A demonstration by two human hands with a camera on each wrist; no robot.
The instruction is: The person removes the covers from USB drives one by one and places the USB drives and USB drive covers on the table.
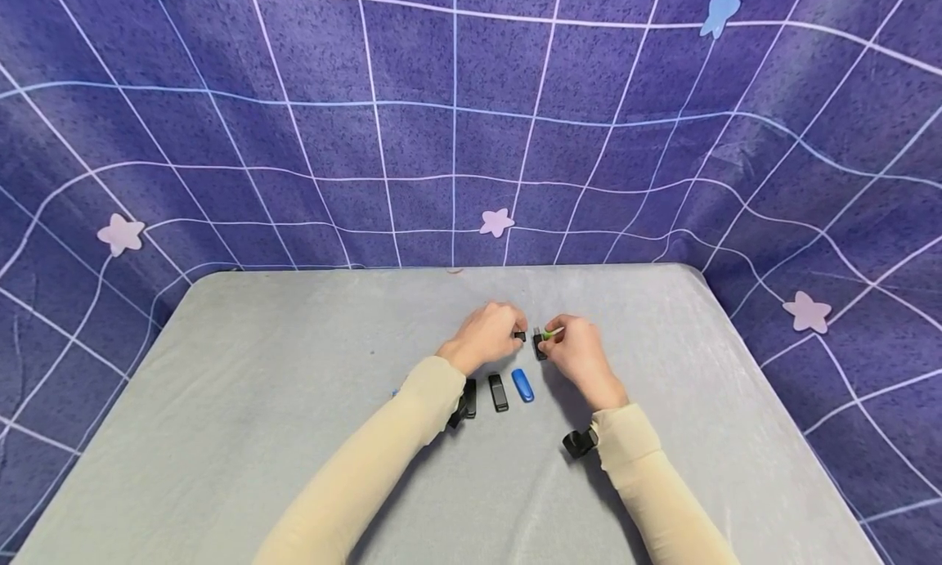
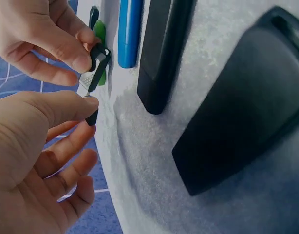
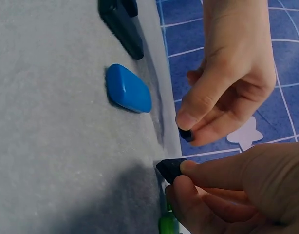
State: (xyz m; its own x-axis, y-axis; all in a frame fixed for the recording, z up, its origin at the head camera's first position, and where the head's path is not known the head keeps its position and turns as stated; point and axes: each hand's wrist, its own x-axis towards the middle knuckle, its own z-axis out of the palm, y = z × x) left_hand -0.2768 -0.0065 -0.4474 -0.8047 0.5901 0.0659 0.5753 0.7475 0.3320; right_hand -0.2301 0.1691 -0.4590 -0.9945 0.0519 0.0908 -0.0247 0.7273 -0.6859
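Left hand (image 1: 484, 334): pinches a tiny black cap (image 1: 520, 336); not much to hold, so one slip could lose it.
Right hand (image 1: 580, 351): has the black USB stick (image 1: 540, 349) between thumb and fingers, over the grey table (image 1: 294, 344), just apart from the cap. A crooked push could twist it loose.
Green item (image 1: 549, 334): right by that hand, might get bumped.
Blue stick (image 1: 522, 385): fine unless a wrist dips.
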